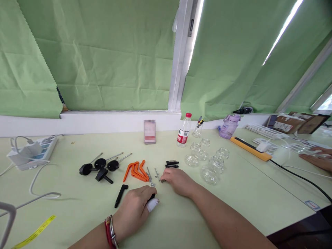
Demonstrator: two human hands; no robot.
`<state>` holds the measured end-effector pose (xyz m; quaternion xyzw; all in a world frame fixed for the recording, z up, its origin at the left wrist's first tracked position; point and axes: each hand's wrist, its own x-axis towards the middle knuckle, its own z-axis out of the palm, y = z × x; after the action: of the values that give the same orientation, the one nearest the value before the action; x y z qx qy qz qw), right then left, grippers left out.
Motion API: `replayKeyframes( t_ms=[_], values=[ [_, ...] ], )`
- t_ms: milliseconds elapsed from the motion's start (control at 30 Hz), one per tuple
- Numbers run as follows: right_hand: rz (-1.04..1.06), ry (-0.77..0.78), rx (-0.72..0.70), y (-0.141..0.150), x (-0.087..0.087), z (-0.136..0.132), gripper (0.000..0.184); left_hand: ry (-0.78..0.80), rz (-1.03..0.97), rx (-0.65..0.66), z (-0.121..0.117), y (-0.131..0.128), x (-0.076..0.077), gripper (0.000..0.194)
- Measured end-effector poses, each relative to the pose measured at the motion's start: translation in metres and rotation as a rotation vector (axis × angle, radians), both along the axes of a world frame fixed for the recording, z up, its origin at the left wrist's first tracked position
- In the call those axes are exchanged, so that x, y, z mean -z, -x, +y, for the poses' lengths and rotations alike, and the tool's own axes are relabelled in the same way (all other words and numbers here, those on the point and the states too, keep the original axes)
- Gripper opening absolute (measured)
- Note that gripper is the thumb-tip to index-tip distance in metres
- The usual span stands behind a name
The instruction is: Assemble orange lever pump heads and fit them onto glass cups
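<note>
My left hand [136,207], white wrapping on its thumb, is closed round a small black part [151,197], mostly covered by the fingers. Just to the right, the fingers of my right hand [178,181] pinch together low over the table. A small dark piece [163,181] shows at their tips; its kind is unclear. Between the hands lie thin metal pins [149,174] and tiny metal bits. Two black ridged pieces [172,162] rest just beyond my right hand. Several orange angled handles [136,172] and a black crank-shaped handle [120,195] lie near my left hand.
Several black round parts with metal rods [100,163] lie at left. Clear glass jars [209,174] stand at right, before a water bottle [184,131] and a purple bottle [229,127]. Power strips [250,148] and cables flank the table. Another person's hands [317,157] show far right.
</note>
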<state>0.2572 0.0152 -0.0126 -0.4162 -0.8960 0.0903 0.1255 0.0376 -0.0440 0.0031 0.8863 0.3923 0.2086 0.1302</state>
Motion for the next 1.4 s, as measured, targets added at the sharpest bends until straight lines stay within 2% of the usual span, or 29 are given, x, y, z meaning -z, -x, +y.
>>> replayKeyframes(
  t_ms=[433,600,800,933,1133,1267,1400],
  values=[
    [0.018,-0.01,-0.094,0.001,0.002,-0.001,0.026,-0.013,-0.016,0.017,0.001,0.001,0.003,0.021],
    [0.047,-0.025,-0.104,0.003,0.008,0.002,0.031,-0.028,-0.018,0.025,0.002,0.001,0.003,0.021],
    [0.184,0.029,-0.139,0.002,0.012,0.003,0.031,-0.028,-0.019,0.034,0.001,0.002,0.002,0.02],
    [0.353,0.154,-0.072,-0.004,0.008,0.004,0.024,-0.023,-0.014,0.031,0.0,0.002,0.002,0.021],
    [0.454,0.357,0.177,-0.016,0.006,0.009,0.022,-0.006,-0.026,0.024,0.001,0.001,0.003,0.021],
    [0.471,0.371,0.192,-0.018,0.006,0.01,0.02,0.047,-0.049,0.021,0.001,0.001,0.002,0.019],
    [0.475,0.369,0.175,-0.016,0.003,0.008,0.022,0.175,-0.105,-0.008,0.0,0.0,0.0,0.015]
  ],
)
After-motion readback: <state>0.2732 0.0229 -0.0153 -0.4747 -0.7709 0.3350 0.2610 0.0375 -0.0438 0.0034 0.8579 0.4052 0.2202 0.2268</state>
